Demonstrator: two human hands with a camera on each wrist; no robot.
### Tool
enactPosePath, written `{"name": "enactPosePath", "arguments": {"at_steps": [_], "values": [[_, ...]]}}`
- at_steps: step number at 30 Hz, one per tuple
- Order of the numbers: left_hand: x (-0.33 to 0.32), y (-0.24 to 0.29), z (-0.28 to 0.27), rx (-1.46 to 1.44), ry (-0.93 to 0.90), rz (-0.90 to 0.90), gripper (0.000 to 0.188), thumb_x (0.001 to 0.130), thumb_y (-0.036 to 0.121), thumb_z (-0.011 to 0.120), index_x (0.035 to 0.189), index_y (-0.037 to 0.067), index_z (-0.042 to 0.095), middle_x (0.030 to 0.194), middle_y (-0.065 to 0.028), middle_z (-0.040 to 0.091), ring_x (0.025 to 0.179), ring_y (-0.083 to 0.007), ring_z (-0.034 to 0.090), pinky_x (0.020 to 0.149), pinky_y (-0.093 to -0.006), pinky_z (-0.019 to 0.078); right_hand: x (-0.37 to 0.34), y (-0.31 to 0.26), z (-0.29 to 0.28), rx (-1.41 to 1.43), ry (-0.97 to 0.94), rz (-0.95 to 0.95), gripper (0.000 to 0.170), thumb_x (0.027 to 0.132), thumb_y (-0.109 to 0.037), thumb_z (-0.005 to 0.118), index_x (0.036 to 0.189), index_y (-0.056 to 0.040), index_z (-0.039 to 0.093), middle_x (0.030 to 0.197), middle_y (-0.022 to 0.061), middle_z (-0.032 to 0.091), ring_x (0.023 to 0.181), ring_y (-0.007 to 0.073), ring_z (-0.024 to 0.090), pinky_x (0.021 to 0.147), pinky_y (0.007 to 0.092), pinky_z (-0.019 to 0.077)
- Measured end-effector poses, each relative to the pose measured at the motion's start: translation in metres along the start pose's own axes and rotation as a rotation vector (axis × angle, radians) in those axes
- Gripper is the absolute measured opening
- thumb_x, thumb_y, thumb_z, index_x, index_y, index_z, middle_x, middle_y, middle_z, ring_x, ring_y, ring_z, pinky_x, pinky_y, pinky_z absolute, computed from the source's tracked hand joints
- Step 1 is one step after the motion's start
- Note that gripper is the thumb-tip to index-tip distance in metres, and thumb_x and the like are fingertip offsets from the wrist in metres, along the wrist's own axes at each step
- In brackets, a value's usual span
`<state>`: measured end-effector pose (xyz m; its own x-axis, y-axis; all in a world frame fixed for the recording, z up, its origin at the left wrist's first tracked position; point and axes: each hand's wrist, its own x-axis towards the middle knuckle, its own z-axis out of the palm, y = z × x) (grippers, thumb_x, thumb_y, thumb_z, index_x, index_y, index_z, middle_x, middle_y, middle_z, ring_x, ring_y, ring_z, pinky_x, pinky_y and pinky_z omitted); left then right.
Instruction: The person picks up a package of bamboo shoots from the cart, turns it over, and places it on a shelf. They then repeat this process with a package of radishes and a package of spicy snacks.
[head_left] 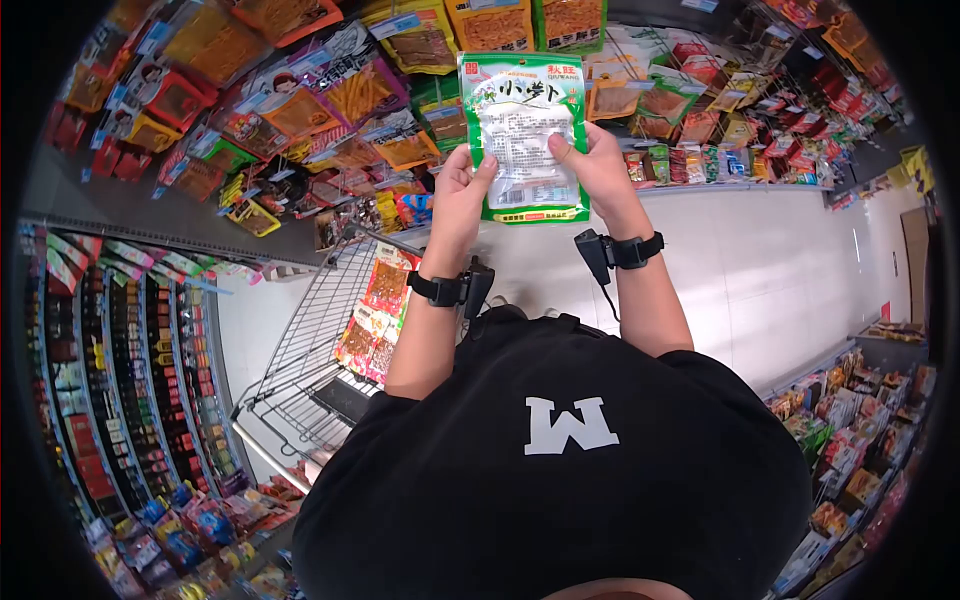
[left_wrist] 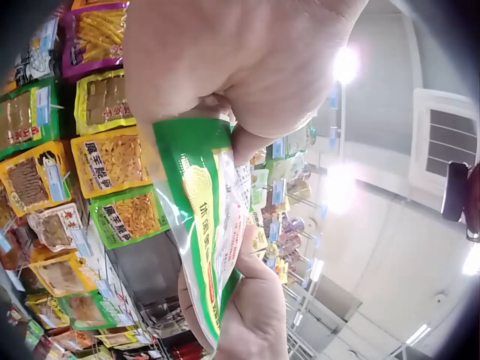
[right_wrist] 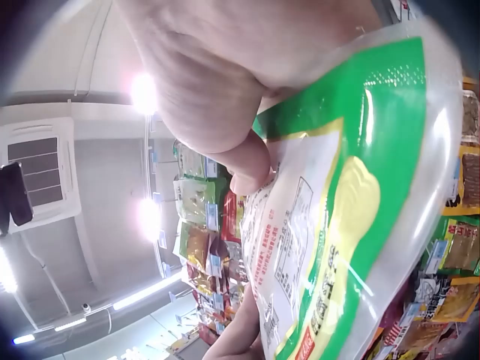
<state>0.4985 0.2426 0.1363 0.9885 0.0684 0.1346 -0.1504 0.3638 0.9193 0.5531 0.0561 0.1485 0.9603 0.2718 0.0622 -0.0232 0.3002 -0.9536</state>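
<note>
Both hands hold a green and white plastic snack packet (head_left: pixel 528 140) upright in front of the body, its printed text panel facing the head camera. The left hand (head_left: pixel 464 195) pinches its left edge, thumb on the front and fingers behind. On the opposite edge the right hand (head_left: pixel 602 172) grips it the same way, thumb lying over the text. In the left wrist view the packet (left_wrist: pixel 202 217) is seen from its lower edge, with the right hand (left_wrist: pixel 255 307) beyond. The right wrist view shows the packet's (right_wrist: pixel 330 225) shiny clear border close up.
Hanging snack packets (head_left: pixel 350 85) fill the rack ahead. A wire shopping cart (head_left: pixel 300 350) stands at the left with red patterned packages (head_left: pixel 370 335) in it. Shelves of bottles and jars (head_left: pixel 130 370) line the far left; more packaged goods (head_left: pixel 850 470) are at the right. Pale floor tiles (head_left: pixel 740 260) lie between.
</note>
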Motion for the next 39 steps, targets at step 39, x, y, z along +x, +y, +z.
{"name": "enactPosePath", "arguments": {"at_steps": [39], "values": [[0.044,0.03,-0.027,-0.073,-0.183,-0.155,0.028,0.096,0.02,0.057,0.107,-0.005,0.063,0.098,-0.0043,0.067,0.083,-0.0057,0.06,0.074,-0.0213,0.0479,0.005,-0.024,0.046,-0.139,0.253,-0.034,0.029,0.087,-0.016,0.069,0.109,0.002,0.062,0.1,0.0074,0.067,0.087,0.0108,0.061,0.078,0.0266,0.0492]]}}
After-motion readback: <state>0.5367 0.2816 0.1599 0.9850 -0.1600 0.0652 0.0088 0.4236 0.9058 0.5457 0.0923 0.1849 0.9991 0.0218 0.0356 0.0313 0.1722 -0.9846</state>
